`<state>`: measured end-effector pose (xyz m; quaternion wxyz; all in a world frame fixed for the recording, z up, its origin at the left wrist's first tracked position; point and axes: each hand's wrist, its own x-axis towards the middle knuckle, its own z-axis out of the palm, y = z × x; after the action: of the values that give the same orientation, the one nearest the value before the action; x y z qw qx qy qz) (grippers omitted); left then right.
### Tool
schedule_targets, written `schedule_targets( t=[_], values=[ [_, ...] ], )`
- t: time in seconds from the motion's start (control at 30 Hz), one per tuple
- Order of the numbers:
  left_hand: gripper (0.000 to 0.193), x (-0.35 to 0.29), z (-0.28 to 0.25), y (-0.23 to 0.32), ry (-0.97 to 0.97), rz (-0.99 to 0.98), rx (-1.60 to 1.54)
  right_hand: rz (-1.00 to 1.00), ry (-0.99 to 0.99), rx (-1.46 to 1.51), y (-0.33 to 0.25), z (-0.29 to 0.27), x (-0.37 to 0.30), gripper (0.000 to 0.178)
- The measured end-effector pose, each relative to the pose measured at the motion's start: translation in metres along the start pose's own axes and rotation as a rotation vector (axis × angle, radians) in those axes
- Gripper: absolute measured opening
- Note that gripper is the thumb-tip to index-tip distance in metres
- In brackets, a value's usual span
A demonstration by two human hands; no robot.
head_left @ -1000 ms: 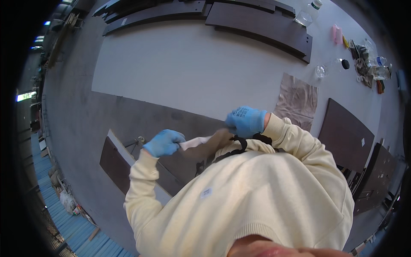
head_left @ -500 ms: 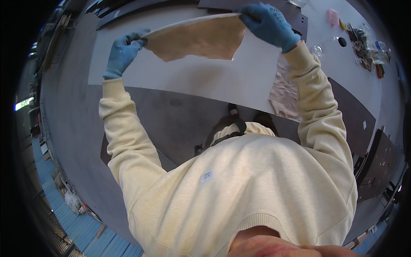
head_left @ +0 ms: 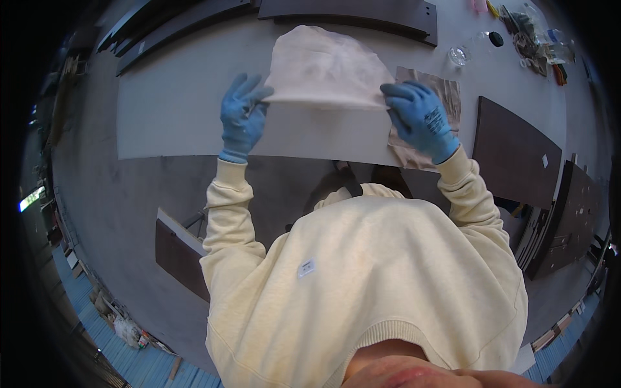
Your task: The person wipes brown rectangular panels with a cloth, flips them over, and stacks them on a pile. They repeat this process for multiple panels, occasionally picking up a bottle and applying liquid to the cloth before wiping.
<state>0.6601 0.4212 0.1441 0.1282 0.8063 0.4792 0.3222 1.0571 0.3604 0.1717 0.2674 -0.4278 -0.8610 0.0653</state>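
Observation:
Between my two blue-gloved hands a thin, pale pinkish-white cloth (head_left: 326, 68) is stretched above the light tabletop. My left hand (head_left: 242, 119) pinches its near left corner, with the other fingers partly spread. The near right corner is gripped by my right hand (head_left: 420, 119), its fingers closed over the edge. From my hands the cloth spreads away toward the far side, with its outer edge rounded. Beneath and beside my right hand lies a wrinkled brownish cloth (head_left: 448, 97), partly hidden by the hand and reaching the table's near edge.
Dark boards (head_left: 349, 14) line the far side of the white table (head_left: 162, 123). At the far right stand a clear plastic bottle (head_left: 460, 55), a black cap (head_left: 495, 39) and a cluttered pile of bottles and cords (head_left: 533, 45). A dark panel (head_left: 515, 139) is at the right.
Both hands have come nearer to my body and lower, drawing the cloth along. Its brownish side faced me before; now the pale side shows, spread away from me.

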Motion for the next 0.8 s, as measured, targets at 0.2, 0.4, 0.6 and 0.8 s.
schedule_targets(
  t=[0.2, 0.4, 0.6, 0.8],
  values=[
    [0.035, -0.111, 0.080, -0.023, -0.252, -0.211, 0.205, 0.232, -0.413, 0.121, -0.028, 0.100, -0.081, 0.015],
    [0.050, -0.167, 0.075, 0.003, -0.242, -0.465, 0.302, 0.268, -0.276, 0.209, -0.025, 0.093, -0.131, 0.043],
    [0.037, -0.107, 0.076, 0.040, -0.051, -0.437, 0.288, 0.574, 0.027, -0.168, 0.104, 0.055, -0.157, 0.037],
    [0.041, 0.053, 0.207, 0.094, -0.047, 0.110, 0.222, 0.602, 0.113, -0.529, 0.227, 0.051, -0.144, 0.039]
  ],
)
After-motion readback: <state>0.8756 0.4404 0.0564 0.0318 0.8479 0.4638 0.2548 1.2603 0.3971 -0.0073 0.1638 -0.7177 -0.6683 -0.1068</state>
